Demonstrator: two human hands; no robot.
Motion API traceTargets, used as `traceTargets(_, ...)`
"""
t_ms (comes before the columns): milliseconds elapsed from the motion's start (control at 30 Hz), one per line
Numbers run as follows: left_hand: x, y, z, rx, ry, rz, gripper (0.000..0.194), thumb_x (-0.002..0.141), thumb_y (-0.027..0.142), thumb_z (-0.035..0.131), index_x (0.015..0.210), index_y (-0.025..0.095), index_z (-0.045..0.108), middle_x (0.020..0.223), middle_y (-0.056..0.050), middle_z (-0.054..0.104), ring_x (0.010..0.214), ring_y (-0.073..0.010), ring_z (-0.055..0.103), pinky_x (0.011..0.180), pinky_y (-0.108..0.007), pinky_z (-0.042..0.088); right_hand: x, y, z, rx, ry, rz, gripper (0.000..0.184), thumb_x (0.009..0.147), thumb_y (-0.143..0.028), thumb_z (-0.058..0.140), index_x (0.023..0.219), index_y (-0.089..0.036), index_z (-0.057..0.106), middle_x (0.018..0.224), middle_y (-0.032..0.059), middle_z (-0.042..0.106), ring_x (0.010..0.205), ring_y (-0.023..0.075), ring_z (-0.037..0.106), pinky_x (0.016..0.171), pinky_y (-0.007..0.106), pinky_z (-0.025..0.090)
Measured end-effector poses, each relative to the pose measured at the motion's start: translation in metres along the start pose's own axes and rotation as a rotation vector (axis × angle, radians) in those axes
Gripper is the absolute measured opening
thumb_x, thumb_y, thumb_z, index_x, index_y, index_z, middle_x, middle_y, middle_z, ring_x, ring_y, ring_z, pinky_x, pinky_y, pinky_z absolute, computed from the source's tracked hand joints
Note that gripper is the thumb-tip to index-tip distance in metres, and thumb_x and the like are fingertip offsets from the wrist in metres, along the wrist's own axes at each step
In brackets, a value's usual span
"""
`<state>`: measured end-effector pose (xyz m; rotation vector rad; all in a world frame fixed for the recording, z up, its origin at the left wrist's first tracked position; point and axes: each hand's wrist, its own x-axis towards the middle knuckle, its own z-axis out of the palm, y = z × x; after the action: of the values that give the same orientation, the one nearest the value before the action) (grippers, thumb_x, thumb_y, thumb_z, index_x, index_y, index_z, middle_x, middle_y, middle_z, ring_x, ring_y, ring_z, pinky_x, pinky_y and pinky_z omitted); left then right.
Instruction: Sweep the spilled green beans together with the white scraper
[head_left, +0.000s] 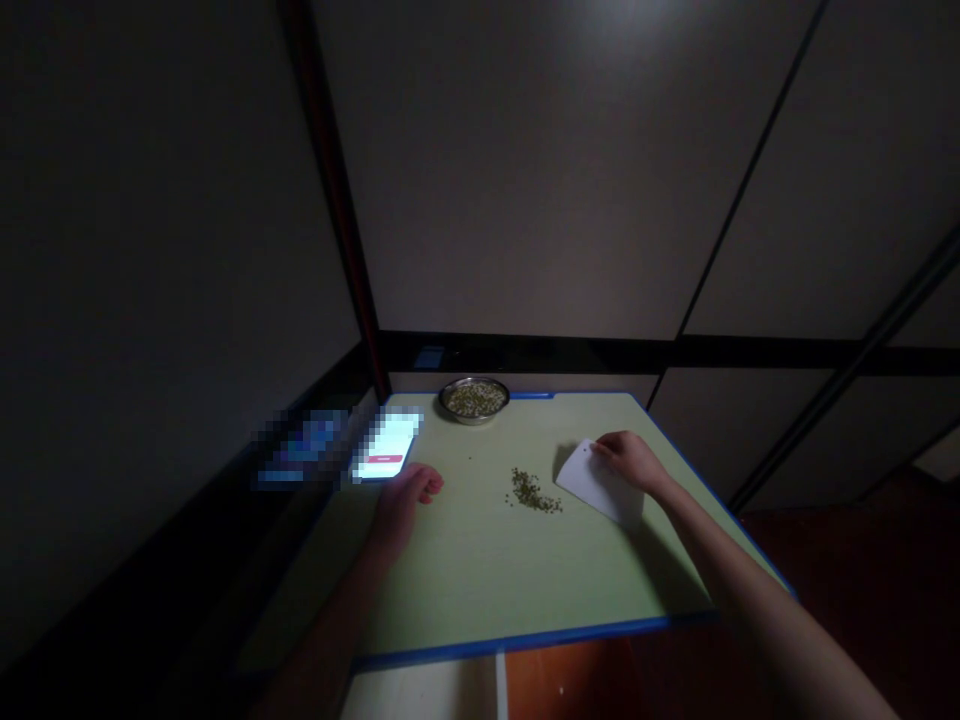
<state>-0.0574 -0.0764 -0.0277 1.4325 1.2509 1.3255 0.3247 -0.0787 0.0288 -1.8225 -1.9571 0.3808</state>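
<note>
At the far left of the scene, a dark glossy panel (300, 450) shows a bluish, pixelated glow. Just right of it, near the left edge of the pale green counter (465, 580), is a phone (386, 448) with a bright screen and a red bar low on it. By the phone's lower right corner is the left hand (405, 492), its fingers curled in and narrow; I cannot tell whether it touches the phone. Farther back, close to the counter's blue-trimmed rear edge, a round metal dish (447, 408) holds a mix of green and whitish bits. In front of the dish lies one tiny speck (470, 458), and to the right of that, a loose patch of small green grains (531, 492) is spread on the counter, thickest along a slanting band. Just right of the grains, a white card (600, 487) is held at a tilt, its left corner nearest them. The right hand (628, 460) pinches the card's upper edge between narrow fingers. Beyond the counter's right side is a dark reddish floor (840, 570).
</note>
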Motion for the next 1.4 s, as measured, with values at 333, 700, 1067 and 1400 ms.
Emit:
traceTargets(333, -0.001, 0.0, -0.002, 0.008, -0.025, 0.024, 0.033, 0.074, 0.047, 0.051, 0.065, 0.017, 0.063, 0.067, -0.005, 0.064, 0.063, -0.0169, 0.057, 0.057, -0.028, 0.045, 0.006, -0.035, 0.041, -0.053, -0.049, -0.001, 0.033, 0.088, -0.038, 0.049, 0.09, -0.015, 0.072, 0.083, 0.0097, 0.073, 0.072, 0.016, 0.062, 0.062, 0.024, 0.037)
traceTargets(700, -0.002, 0.0, -0.001, 0.018, -0.012, 0.036, 0.034, 0.075, 0.047, 0.049, 0.065, 0.017, 0.061, 0.067, -0.004, 0.063, 0.065, -0.0169, 0.057, 0.058, -0.028, 0.045, 0.006, -0.058, 0.016, -0.075, -0.008, -0.047, 0.035, 0.091, -0.041, 0.045, 0.097, -0.017, 0.071, 0.093, 0.0109, 0.072, 0.083, 0.0191, 0.064, 0.068, 0.025, 0.039)
traceTargets(1067, -0.004, 0.004, 0.0, 0.009, -0.011, 0.019, 0.033, 0.075, 0.046, 0.05, 0.064, 0.018, 0.06, 0.066, -0.004, 0.062, 0.063, -0.0167, 0.055, 0.058, -0.028, 0.043, -0.027, -0.102, 0.031, -0.207, -0.011, -0.173, 0.039, 0.095, -0.044, 0.036, 0.099, -0.023, 0.069, 0.093, 0.0089, 0.073, 0.085, 0.0204, 0.065, 0.068, 0.026, 0.037)
traceTargets(1400, -0.005, 0.006, 0.0, 0.023, -0.012, 0.045, 0.032, 0.075, 0.046, 0.05, 0.064, 0.018, 0.061, 0.066, -0.004, 0.062, 0.062, -0.0161, 0.054, 0.058, -0.028, 0.043, -0.027, -0.103, 0.029, -0.26, -0.026, -0.336, 0.038, 0.097, -0.041, 0.033, 0.091, -0.023, 0.066, 0.088, 0.0058, 0.071, 0.08, 0.0175, 0.063, 0.067, 0.025, 0.032)
